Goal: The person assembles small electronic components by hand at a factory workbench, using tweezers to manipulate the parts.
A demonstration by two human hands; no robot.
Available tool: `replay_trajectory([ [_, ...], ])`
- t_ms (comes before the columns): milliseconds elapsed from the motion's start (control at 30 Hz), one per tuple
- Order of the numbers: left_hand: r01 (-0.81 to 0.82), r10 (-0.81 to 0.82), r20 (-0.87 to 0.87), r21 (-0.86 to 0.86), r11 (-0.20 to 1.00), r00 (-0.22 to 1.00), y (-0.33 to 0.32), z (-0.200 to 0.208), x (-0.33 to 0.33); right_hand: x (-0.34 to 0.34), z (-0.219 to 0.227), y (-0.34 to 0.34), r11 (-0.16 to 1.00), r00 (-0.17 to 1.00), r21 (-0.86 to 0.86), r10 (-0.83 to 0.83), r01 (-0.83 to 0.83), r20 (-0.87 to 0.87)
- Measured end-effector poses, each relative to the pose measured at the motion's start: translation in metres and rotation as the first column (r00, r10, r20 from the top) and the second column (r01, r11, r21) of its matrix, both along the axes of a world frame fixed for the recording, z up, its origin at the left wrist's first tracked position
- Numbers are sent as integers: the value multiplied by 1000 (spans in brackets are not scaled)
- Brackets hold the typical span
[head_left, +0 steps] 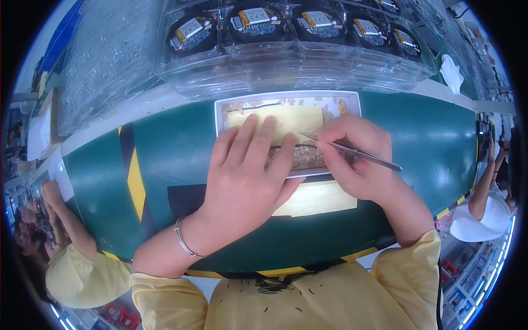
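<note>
My left hand lies with its fingers spread over a pale yellow sheet, which rests in a shallow white box. My right hand is closed round metal tweezers, their tips at the sheet just right of my left fingertips. Small tan flakes lie in the box below the sheet, with more scattered along its far side. Below the box, partly under my left hand, a second pale yellow sheet lies on a dark flat piece. Whether the tweezers grip anything is too small to tell.
Stacked clear plastic trays stand beyond the box, holding round black units with silver batteries and blue boards. Yellow-and-black tape crosses the green table at left. Crumpled white material lies at far right. Other people sit on both sides.
</note>
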State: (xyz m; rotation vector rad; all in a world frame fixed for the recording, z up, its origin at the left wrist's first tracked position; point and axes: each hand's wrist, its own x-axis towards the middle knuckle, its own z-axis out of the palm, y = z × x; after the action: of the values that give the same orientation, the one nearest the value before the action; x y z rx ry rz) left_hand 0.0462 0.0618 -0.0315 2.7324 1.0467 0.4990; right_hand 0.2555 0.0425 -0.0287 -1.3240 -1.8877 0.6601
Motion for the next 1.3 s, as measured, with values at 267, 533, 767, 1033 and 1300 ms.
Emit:
replay_trajectory([
  [267, 5, -5, -3, -10, 1000, 1000, 1, 0, -1, 0, -2, 0, 1000, 999, 5, 21, -21, 41],
  [533, 1, -1, -19, 14, 1000, 1000, 0, -2, -1, -3, -5, 0, 993, 999, 113, -33, 34, -10],
  [767, 3, -3, -18, 24, 1000, 1000, -1, -2, -3, -2, -4, -3, 998, 999, 37, -51, 51, 6],
  [1033, 7, -7, -22, 23, 1000, 1000, 0, -2, -2, -1, -5, -2, 995, 999, 91, -47, 46, 15],
  [1300, 1, 0, -30, 28, 1000, 1000, -2, -2, -2, -1, -9, -2, 993, 992, 80, -75, 83, -97],
])
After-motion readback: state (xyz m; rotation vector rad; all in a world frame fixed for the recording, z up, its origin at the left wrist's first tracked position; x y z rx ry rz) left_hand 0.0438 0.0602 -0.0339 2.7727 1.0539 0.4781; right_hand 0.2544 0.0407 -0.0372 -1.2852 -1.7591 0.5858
